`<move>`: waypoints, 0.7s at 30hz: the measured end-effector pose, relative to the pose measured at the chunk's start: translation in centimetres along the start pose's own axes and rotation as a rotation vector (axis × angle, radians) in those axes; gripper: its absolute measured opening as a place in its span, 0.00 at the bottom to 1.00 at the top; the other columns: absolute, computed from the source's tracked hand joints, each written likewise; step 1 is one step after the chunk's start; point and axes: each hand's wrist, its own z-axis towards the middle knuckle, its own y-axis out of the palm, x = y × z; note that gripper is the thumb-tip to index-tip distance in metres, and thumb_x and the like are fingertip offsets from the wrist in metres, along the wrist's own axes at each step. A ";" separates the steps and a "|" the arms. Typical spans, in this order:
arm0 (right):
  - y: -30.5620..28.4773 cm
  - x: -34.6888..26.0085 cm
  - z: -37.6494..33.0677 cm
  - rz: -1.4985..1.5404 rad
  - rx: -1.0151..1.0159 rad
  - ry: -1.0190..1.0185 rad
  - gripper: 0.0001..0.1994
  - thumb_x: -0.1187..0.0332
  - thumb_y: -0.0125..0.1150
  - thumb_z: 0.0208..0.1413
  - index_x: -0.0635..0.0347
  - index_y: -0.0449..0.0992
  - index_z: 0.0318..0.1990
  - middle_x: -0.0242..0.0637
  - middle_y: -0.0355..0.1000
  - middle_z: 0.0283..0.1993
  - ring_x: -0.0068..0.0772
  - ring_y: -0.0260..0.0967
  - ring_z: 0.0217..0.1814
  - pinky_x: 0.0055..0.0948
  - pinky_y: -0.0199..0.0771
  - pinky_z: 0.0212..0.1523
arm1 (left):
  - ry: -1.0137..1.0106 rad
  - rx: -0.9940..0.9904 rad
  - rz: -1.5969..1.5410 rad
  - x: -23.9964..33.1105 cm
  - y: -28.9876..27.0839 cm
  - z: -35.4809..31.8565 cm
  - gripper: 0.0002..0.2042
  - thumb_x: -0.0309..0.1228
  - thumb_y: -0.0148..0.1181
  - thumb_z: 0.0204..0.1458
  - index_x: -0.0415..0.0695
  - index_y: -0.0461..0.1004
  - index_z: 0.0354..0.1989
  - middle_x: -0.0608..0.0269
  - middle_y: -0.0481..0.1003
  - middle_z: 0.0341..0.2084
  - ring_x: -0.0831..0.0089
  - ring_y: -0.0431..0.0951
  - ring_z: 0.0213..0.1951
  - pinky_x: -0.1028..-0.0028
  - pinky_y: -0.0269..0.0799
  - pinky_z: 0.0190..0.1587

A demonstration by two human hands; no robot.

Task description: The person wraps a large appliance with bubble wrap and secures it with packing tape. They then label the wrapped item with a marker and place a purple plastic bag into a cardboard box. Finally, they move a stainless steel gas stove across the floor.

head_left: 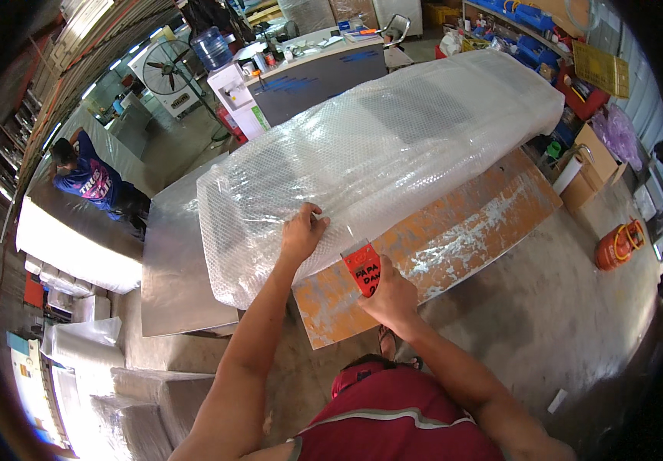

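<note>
A long, flat bundle in clear bubble wrap (331, 165) lies across in front of me, with darker patches showing through. My left hand (303, 233) is on its near side, fingers curled against the bubble wrap, thumb toward the right. My right hand (393, 296) grips a red tape dispenser (362, 267) with black handwriting on it. The dispenser's front edge is close to the near side of the bundle, right of my left hand. Beneath the bundle's near edge extends a worn brown board (454, 250) with scraped, pale patches.
A metal-topped table (174, 261) supports the bundle's left end. Beyond it stands another person (97, 180) in a blue shirt. A water dispenser (235, 96) and a grey desk (320, 84) are behind. An orange gas cylinder (619, 244) and a cardboard box (589, 169) stand at right.
</note>
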 end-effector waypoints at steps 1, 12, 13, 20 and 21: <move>0.6 0.4 -0.1 -0.004 -0.011 0.013 0.48 0.57 0.75 0.43 0.65 0.57 0.70 0.57 0.77 0.48 0.59 0.81 0.44 0.52 0.83 0.44 | 0.020 0.013 0.024 0.1 0.1 -0.3 0.16 0.41 0.67 0.60 0.46 0.73 0.49 0.55 0.80 0.31 0.55 0.81 0.36 0.57 0.75 0.44; -3.5 0.9 4.1 -0.135 -0.346 -0.031 0.41 0.54 0.73 0.44 0.69 0.64 0.63 0.61 0.79 0.44 0.59 0.82 0.46 0.52 0.83 0.45 | 0.771 -0.155 0.740 0.5 1.0 -4.6 0.30 0.35 0.60 0.59 0.56 0.66 0.73 0.66 0.61 0.75 0.61 0.63 0.73 0.46 0.56 0.74; -4.0 1.0 5.4 -0.141 -0.382 -0.074 0.39 0.54 0.72 0.44 0.70 0.67 0.61 0.61 0.79 0.44 0.57 0.82 0.47 0.52 0.82 0.46 | 0.789 -0.171 0.746 0.4 0.9 -4.4 0.31 0.35 0.59 0.59 0.57 0.66 0.73 0.67 0.60 0.75 0.61 0.62 0.73 0.45 0.56 0.74; 0.2 8.6 14.7 -0.098 -1.299 -0.112 0.31 0.45 0.72 0.38 0.47 0.83 0.52 0.43 0.83 0.46 0.45 0.81 0.45 0.43 0.79 0.43 | 0.830 -0.128 0.896 0.1 1.1 -4.5 0.33 0.34 0.59 0.58 0.59 0.64 0.75 0.65 0.54 0.78 0.59 0.57 0.76 0.39 0.54 0.74; 1.7 10.3 15.5 -0.244 -1.324 -0.098 0.32 0.42 0.73 0.36 0.43 0.84 0.52 0.41 0.83 0.47 0.44 0.81 0.44 0.41 0.79 0.43 | 0.845 -0.132 0.886 0.1 1.2 -4.5 0.32 0.34 0.59 0.58 0.59 0.64 0.75 0.64 0.53 0.78 0.58 0.57 0.76 0.38 0.53 0.73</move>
